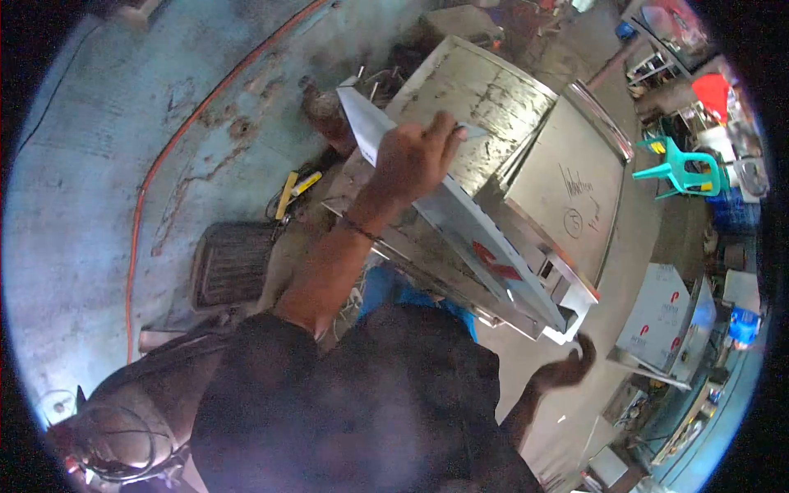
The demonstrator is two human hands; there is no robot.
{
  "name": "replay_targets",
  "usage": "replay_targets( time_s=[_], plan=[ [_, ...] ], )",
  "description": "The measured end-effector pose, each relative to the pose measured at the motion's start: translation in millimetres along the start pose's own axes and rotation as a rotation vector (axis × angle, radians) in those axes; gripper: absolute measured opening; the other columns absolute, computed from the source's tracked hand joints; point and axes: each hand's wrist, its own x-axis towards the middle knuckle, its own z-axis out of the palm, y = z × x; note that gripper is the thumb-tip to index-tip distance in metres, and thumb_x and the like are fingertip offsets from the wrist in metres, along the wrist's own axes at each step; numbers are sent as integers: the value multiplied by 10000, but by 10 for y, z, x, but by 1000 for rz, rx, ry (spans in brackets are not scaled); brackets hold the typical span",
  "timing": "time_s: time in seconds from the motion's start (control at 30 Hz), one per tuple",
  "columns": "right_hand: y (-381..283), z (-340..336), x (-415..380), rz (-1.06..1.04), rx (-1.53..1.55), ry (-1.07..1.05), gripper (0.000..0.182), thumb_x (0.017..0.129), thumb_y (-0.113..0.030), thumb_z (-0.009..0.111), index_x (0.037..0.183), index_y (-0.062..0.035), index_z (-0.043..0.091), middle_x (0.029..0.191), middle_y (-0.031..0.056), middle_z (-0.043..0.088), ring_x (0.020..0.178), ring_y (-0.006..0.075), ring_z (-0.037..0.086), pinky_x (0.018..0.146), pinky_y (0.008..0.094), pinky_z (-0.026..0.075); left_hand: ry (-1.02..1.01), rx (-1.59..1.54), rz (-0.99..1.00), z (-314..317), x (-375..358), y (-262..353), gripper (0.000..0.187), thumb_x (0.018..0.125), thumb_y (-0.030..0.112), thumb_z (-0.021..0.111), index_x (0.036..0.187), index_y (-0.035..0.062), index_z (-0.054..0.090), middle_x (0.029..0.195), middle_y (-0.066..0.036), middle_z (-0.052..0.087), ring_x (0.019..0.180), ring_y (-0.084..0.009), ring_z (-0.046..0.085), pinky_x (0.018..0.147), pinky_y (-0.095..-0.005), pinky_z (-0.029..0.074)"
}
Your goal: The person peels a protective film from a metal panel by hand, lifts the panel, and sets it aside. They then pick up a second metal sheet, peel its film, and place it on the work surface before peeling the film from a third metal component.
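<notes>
My left hand point(419, 156) is over the upper part of a long, folded sheet-metal panel point(468, 234) with a red logo on its side. Its fingers are pinched together, and a small pale, thin piece shows at the fingertips; I cannot make out what it is. At the panel's lower end is my right hand point(567, 368), somewhat blurred. Its fingers are bent but apart, with nothing seen in them. The panel stands tilted along the near side of a metal worktable point(460, 90).
Handwriting marks a flat metal sheet point(567, 185) beyond the panel. To the right are a green plastic chair point(682, 167) and film-covered metal pieces point(653, 316). An orange hose point(141, 193) runs along the blue wall on the left, near a dark ribbed backrest point(234, 263).
</notes>
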Motion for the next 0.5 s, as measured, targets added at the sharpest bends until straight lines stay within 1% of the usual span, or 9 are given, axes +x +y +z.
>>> replay_targets(
  time_s=[0.07,0.13,0.2,0.27,0.33,0.37,0.43,0.47,0.5],
  plan=[
    [-590,91,100,-195,10,5,371,964,-271,549,1079,76,615,1047,165,641,1002,296,624,950,408,460,21,-20,3,3,-20,2,191,988,248,556,928,81,484,549,-128,537,525,-356,607,459,-457,461],
    [-1117,464,161,-301,294,-213,281,937,-202,600,1061,50,616,1025,151,635,993,291,615,936,417,463,12,-42,-23,1,-20,-11,196,986,244,558,927,74,481,566,-129,547,539,-356,612,463,-458,460],
    [-1523,820,317,-432,-26,-521,364,865,-219,710,1145,-7,612,1116,187,632,1070,349,598,957,464,461,11,-197,-110,13,-20,-9,181,968,219,588,932,69,494,656,-161,603,610,-387,635,529,-478,479],
    [-1732,1271,386,-414,-105,-557,468,827,-214,754,1218,-25,580,1150,183,624,1095,367,589,956,463,456,-49,-308,-206,-15,-17,-29,183,977,222,577,944,61,498,685,-160,622,642,-367,658,563,-460,492],
    [-1807,1500,450,-487,-300,-724,550,766,-219,812,1234,-44,582,1123,147,653,1054,320,611,912,430,463,310,-414,-71,-42,-54,-45,193,993,224,568,940,54,492,610,-100,594,520,-276,618,482,-377,468],
    [-1812,1543,457,-499,-300,-721,550,766,-219,812,1234,-44,582,1123,147,653,1054,320,611,912,430,463,321,-414,-70,-85,-81,-70,193,993,224,568,940,54,492,610,-100,594,520,-276,618,482,-377,468],
    [-1773,1550,451,-507,-498,-726,593,718,-263,839,1227,-80,598,1090,137,668,998,328,637,841,430,491,474,-744,-502,-274,-191,-156,205,996,217,583,940,37,502,625,-65,608,504,-163,583,471,-307,451],
    [-1753,1552,451,-515,-499,-737,593,718,-263,839,1227,-80,598,1090,137,668,998,328,637,841,430,491,482,-740,-513,-312,-249,-310,205,996,217,583,940,37,502,625,-65,608,504,-163,583,471,-307,451],
    [-1731,1549,449,-458,-511,-758,558,732,-261,829,1218,-96,611,1068,128,676,953,322,652,801,422,502,469,-824,-666,-327,-311,-525,236,994,266,588,967,45,509,653,-58,608,539,-132,576,490,-277,438]
  ],
)
